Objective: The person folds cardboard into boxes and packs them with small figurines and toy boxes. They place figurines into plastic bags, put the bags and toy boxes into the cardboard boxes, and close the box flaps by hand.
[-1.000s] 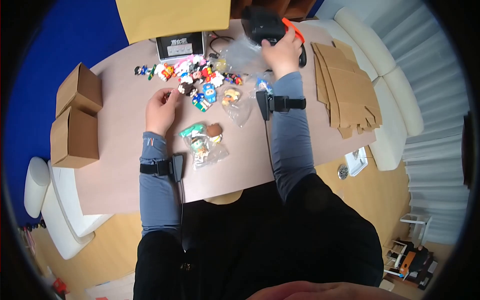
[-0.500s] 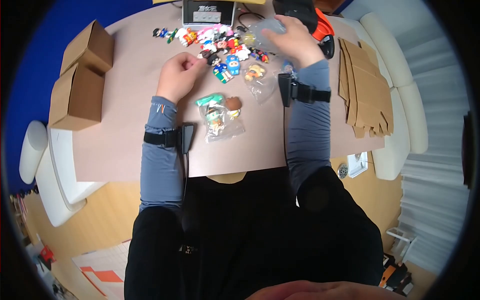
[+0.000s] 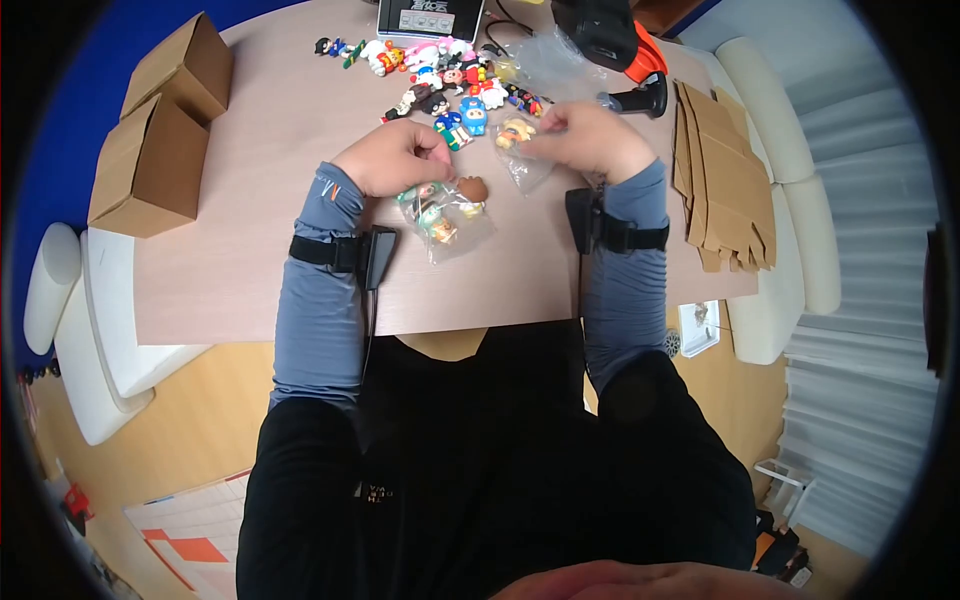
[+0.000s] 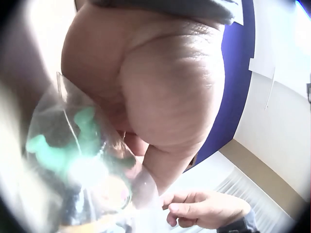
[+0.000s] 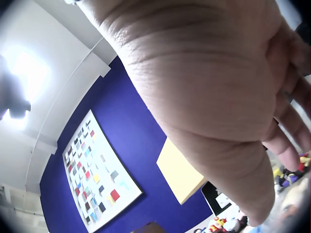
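Note:
My left hand (image 3: 395, 160) is at the top of a clear bag (image 3: 462, 240) holding a green-hatted figure, its fingers curled and pinching the film. In the left wrist view the bag (image 4: 73, 131) hangs close beside the left hand (image 4: 150, 82), fingertips partly behind the plastic. A brown piece (image 3: 472, 188) lies against that bag. My right hand (image 3: 592, 142) is over the right side of another clear bag (image 3: 527, 175) with a yellow figure (image 3: 515, 132); the right wrist view shows the right hand (image 5: 209, 97) with fingers apart and loosely bent.
Several colourful figures (image 3: 455, 75) lie behind the hands. Two cardboard boxes (image 3: 150, 165) stand at left, flattened cardboard (image 3: 725, 180) lies at right. A black and orange device (image 3: 600, 35), loose clear plastic (image 3: 555, 58) and a boxed item (image 3: 430, 20) are at the back.
My right hand has come back from the device and loose plastic to the bagged yellow figure. My left hand has moved from beside the dark-haired figure to the green-hatted figure's bag and pinches it.

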`<state>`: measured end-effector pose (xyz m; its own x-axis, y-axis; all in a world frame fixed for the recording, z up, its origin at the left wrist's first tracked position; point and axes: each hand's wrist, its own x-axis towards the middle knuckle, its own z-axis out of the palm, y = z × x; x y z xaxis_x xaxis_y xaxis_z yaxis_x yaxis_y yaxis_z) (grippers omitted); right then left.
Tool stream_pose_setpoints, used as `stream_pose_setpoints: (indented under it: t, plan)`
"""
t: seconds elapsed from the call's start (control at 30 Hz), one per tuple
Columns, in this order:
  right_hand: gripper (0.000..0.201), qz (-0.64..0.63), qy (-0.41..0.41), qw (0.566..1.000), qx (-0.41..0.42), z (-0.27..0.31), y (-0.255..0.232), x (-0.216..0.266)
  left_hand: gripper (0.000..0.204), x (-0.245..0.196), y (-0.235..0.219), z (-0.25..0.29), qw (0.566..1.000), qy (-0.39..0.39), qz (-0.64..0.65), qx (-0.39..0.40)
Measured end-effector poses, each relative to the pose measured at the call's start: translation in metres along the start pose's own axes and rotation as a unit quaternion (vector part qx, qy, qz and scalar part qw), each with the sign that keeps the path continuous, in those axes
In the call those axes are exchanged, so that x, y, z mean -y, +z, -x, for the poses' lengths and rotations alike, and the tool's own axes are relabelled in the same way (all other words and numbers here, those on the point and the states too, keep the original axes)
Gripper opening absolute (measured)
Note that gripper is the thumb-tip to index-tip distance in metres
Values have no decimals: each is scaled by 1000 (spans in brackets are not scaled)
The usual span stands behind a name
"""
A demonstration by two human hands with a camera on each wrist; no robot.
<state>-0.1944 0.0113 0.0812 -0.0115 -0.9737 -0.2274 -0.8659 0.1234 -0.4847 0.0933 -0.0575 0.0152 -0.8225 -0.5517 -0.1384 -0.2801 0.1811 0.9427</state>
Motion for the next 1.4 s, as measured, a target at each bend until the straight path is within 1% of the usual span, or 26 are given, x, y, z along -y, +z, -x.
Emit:
stream_pose_setpoints:
  t: [0.03,0.1,0.17,0.2,0.27,0.3,0.37,0.4,0.43,0.47,0.5,0.57,0.6,0.67,0.7,0.77,0.8,0.83,0.87,0.9,0.97,1.1,1.2,1.3,1.37,1.4]
  plan:
    - [51,4,47,999,20,2,4,1,20,2,0,-3,1000,3,-2,0]
    - [53,22,25,999,4,1,12,4,20,7,0,-7,998,10,-14,-64]
    - [51,133,42,988,65,-3,20,12,21,10,-2,-8,997,-7,-13,-76]
    - [51,132,42,988,62,-6,23,12,23,10,-4,-7,996,-25,-10,-90]
    - [44,127,-39,990,55,-15,32,2,30,8,-6,-1,994,-58,-51,-76]
    - [44,126,-38,990,54,-20,36,-3,38,6,-5,2,990,-93,-89,-61]
    - [32,-120,-84,988,40,-28,41,-9,43,-1,-2,8,993,-88,-73,-39]
    - [32,-121,-84,988,39,-31,42,-10,44,-6,0,11,995,-71,-68,-5]
    - [26,-206,-94,974,19,-33,44,-10,44,-8,0,12,996,-54,-62,29]
    - [20,-290,-103,951,-1,-33,44,-5,39,-5,-1,11,995,-25,-89,37]
    - [20,-294,-102,950,-3,-30,42,-2,39,-2,-2,8,995,-27,-92,40]
    - [11,-416,-70,906,-24,-21,35,2,27,4,-2,1,999,-7,-36,36]
    - [11,-419,-69,905,-26,-22,37,0,27,6,-1,-1,998,-7,-39,39]
    - [7,-552,-134,822,-33,-29,45,-8,18,7,-1,-5,995,79,-22,-61]
    - [7,-555,-135,820,-37,-32,46,-12,18,5,-1,-8,995,79,-26,-58]
    - [3,-589,-161,791,-40,-38,51,-20,16,0,2,-8,976,76,133,-156]
    - [3,-590,-162,790,-42,-42,56,-22,16,-8,1,-6,970,34,143,-192]
    - [3,-525,-183,825,-101,-47,62,-22,16,-9,1,-7,971,35,140,-191]
    - [6,-455,-202,853,-160,-50,66,-20,15,-8,0,-10,956,49,154,-246]
    - [6,-456,-203,851,-161,-51,69,-20,15,-6,-2,-11,937,64,167,-300]
    - [11,-329,-232,888,-222,-51,73,-15,15,-2,-4,-11,931,76,168,-314]
    - [12,-315,-239,894,-213,-40,69,-3,15,-2,-5,-11,915,74,208,-339]
    - [17,-324,-206,897,-220,-37,68,2,14,-7,-3,-12,908,75,217,-350]
    - [22,-378,-221,883,-168,-32,65,6,13,-14,3,-12,902,102,238,-345]
    - [31,-384,-168,902,-107,-27,64,14,12,-17,6,-11,899,121,259,-332]
    - [31,-386,-168,901,-109,-25,64,17,11,-16,7,-12,903,137,267,-309]
